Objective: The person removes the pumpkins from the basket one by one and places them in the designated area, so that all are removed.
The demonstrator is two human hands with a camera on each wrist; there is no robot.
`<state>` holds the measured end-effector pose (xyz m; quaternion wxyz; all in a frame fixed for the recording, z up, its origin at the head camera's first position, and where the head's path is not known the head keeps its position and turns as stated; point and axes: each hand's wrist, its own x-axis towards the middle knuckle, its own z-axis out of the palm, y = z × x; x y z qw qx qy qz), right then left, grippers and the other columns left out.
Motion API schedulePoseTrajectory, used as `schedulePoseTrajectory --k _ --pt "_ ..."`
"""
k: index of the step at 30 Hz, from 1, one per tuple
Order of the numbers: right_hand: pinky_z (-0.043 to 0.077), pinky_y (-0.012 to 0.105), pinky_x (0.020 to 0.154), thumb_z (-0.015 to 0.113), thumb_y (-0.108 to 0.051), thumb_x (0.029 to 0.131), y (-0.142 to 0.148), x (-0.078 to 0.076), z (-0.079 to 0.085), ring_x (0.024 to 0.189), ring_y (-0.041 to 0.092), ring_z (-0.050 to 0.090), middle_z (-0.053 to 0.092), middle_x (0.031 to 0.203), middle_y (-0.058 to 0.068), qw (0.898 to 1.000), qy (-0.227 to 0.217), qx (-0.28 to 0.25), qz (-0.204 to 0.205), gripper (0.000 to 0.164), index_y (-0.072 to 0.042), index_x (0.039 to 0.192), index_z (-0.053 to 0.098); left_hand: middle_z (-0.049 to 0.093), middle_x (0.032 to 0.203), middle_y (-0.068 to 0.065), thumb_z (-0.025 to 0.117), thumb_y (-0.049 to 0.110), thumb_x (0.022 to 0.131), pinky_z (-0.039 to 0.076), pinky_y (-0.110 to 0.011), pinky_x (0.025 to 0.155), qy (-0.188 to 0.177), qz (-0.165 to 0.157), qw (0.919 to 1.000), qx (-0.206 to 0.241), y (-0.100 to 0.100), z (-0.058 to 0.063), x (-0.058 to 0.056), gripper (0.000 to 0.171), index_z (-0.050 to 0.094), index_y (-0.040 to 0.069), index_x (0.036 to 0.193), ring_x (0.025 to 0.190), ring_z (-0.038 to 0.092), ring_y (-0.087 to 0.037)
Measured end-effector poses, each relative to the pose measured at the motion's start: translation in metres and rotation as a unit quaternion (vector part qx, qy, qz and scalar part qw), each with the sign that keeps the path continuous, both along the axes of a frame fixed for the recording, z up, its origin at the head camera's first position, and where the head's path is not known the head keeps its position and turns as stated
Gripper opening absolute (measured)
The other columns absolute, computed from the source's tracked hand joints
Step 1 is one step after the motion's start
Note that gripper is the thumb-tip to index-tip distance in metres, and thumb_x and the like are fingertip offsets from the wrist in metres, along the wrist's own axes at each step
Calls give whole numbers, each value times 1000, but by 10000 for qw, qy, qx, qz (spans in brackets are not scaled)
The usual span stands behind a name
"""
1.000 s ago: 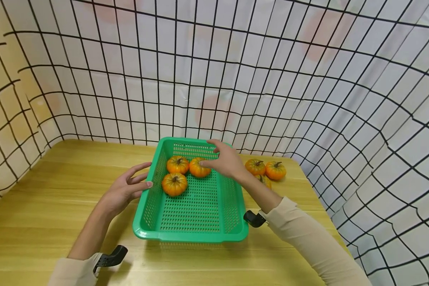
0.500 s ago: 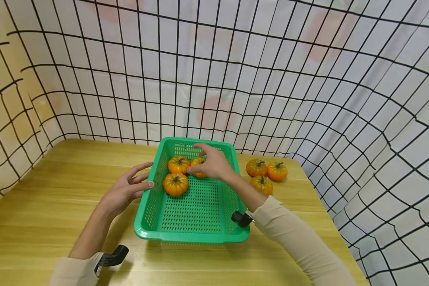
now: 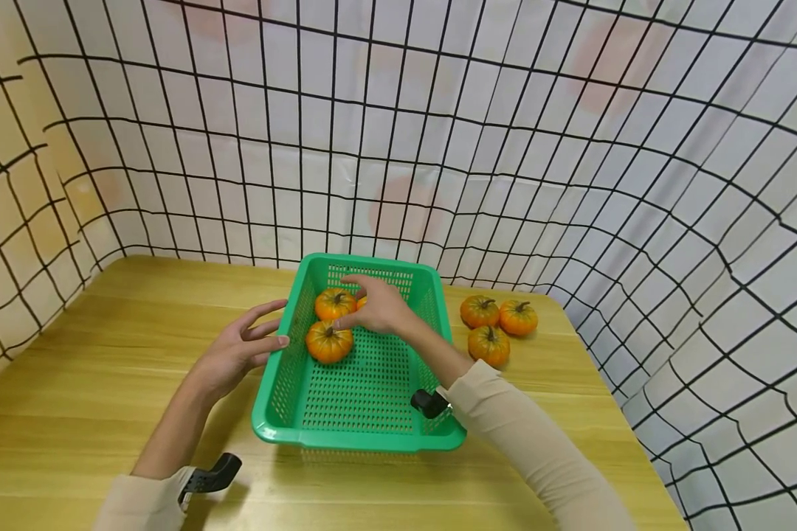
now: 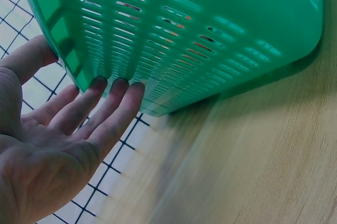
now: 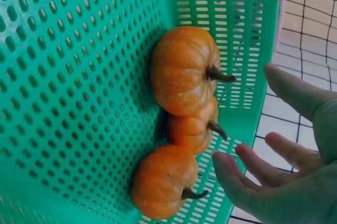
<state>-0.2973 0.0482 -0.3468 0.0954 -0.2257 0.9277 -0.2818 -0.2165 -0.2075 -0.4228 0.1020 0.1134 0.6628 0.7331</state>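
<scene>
A green plastic basket point(image 3: 359, 440) stands on the table with three small orange pumpkins inside: a back one point(image 3: 335, 304), a front one point(image 3: 329, 342), and one mostly covered by the right hand in the head view. That view shows my left hand point(image 3: 229, 358) at the basket's left side, thumb at the rim. From the left wrist, its extended fingertips point(image 4: 138, 88) touch the perforated outer wall. My right hand point(image 3: 380, 306) hovers over the pumpkins, fingers spread and holding nothing. In the right wrist view a gap shows between it and the pumpkin stems.
Right of the basket, three more pumpkins point(image 3: 489, 345) sit close together on the wooden table point(image 3: 139, 324). A black wire grid point(image 3: 398, 158) in front of white sheeting surrounds the table's back and sides. Both sleeves carry a black wrist camera point(image 3: 429, 403).
My right hand has moved left across the basket, away from the right-hand pumpkin in it and toward the two left ones. The left hand has stayed at the basket's side.
</scene>
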Motion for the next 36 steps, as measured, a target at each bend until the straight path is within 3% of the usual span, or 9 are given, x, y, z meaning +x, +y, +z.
schedulePoseTrajectory --k 10,20,26,32,36 --pt "49 51 103 86 -34 81 -10 -2 -8 125 34 57 59 140 17 9996 -255 86 30 79 -16 149 51 34 160 -27 66 9 97 58 -35 93 -12 -23 10000 -5 0 -1 0 76 24 13 160 115 68 -21" --pt "54 41 87 87 -34 81 -14 0 -18 105 27 62 64 131 12 9988 -360 303 107 79 -18 150 51 34 160 -26 67 10 97 58 -35 93 -22 7 9999 -108 1 -2 0 76 25 14 161 117 67 -21" --pt "51 46 102 88 -32 80 -15 2 -23 121 30 59 57 147 9 9984 -423 309 191 80 -19 150 50 34 160 -26 66 10 97 58 -34 93 -34 26 9999 -116 1 -2 -1 76 25 14 161 117 67 -20" --pt "54 42 86 87 -31 82 -14 2 -26 99 25 60 64 130 11 9974 -539 317 369 78 -20 150 51 34 160 -25 67 9 97 58 -34 93 -23 28 10000 -93 0 -1 -1 76 25 14 161 118 66 -20" --pt "52 47 100 87 -29 82 -14 2 -27 123 31 58 57 145 11 9970 -569 305 423 78 -19 150 50 33 161 -25 67 9 97 58 -34 93 -27 48 9999 -114 0 0 -1 76 26 15 161 118 66 -18"
